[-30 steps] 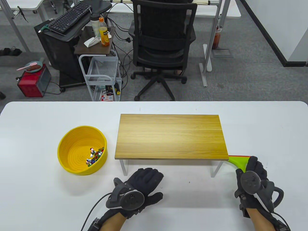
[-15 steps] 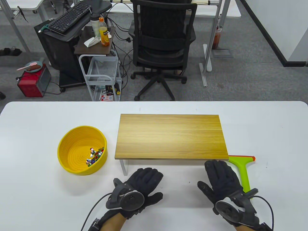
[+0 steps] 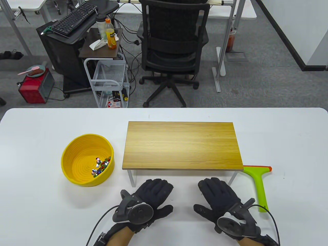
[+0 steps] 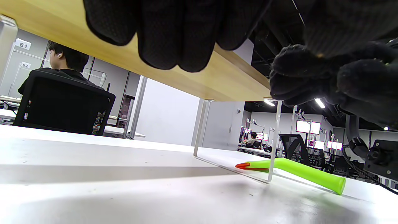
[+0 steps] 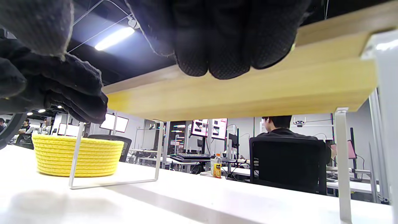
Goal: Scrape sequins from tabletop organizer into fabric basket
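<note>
The wooden tabletop organizer (image 3: 182,145) stands mid-table on white wire legs; its top is bare. The yellow fabric basket (image 3: 87,159) sits left of it with several coloured sequins (image 3: 101,166) inside. It also shows in the right wrist view (image 5: 77,154). The green scraper with an orange blade (image 3: 258,183) lies on the table right of the organizer, also in the left wrist view (image 4: 298,172). My left hand (image 3: 153,195) rests flat and empty in front of the organizer. My right hand (image 3: 219,197) rests flat and empty beside it, left of the scraper.
The white table (image 3: 38,205) spreads around the objects. Beyond its far edge are an office chair (image 3: 174,48), a wire cart (image 3: 109,79) and a desk with a keyboard. The organizer's wire legs (image 3: 132,178) stand just ahead of my fingers.
My right hand let go of the scraper, left it lying on the table, and moved left to rest flat in front of the organizer. The left hand stayed still.
</note>
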Demonstrator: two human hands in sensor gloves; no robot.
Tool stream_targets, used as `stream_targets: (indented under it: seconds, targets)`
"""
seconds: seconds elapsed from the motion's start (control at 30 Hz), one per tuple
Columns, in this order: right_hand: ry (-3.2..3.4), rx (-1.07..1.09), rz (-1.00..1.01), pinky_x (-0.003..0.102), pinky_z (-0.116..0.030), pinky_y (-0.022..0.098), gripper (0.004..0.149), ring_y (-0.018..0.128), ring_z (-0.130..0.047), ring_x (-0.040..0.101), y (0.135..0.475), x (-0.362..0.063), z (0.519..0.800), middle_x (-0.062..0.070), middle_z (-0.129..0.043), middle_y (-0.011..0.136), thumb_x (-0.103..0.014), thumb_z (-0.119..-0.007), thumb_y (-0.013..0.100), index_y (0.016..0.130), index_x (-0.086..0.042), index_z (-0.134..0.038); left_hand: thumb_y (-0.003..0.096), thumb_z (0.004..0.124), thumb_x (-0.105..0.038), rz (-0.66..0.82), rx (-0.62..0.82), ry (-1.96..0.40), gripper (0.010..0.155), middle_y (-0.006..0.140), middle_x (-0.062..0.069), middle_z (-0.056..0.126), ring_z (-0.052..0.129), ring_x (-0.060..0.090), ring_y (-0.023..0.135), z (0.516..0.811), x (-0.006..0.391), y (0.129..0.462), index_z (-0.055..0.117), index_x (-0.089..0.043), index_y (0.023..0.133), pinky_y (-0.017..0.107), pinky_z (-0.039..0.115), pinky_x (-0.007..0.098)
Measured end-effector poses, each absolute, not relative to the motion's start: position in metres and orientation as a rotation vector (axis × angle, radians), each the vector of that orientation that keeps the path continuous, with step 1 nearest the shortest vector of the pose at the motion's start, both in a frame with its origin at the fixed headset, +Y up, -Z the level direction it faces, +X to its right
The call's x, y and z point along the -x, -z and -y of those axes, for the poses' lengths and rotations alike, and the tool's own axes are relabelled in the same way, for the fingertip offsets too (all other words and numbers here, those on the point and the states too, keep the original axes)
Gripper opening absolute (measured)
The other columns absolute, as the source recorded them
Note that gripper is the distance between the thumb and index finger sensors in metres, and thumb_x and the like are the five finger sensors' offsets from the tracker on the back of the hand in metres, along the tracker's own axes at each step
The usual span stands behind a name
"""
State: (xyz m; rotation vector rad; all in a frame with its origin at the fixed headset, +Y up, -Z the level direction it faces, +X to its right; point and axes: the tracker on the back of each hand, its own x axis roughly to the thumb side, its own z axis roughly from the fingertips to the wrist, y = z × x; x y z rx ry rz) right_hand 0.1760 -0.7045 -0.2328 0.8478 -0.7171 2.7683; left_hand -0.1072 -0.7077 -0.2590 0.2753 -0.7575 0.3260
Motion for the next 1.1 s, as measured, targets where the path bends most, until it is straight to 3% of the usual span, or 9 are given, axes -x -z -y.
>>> stream_targets:
  seconds: [1.1]
  targets:
    - [-2.769, -0.838, 0.629, 0.056, -0.072, 0.068, 0.076, 0.092, -0.082, 0.042, 0.2393, -0.1769, 0.7131, 0.014, -0.075, 0.106, -0.068, -0.074, 0.054, 0.107, -0.016, -0.062, 0.04, 0.077, -0.067, 0.76, -0.263, -0.302, 0.075, 0.101, 0.009, 0.08, 0.084, 0.036, 0.089, 0.7114, 0.105, 0.2584, 0.067, -0.021, 0.098, 0.069, 0.068, 0.059]
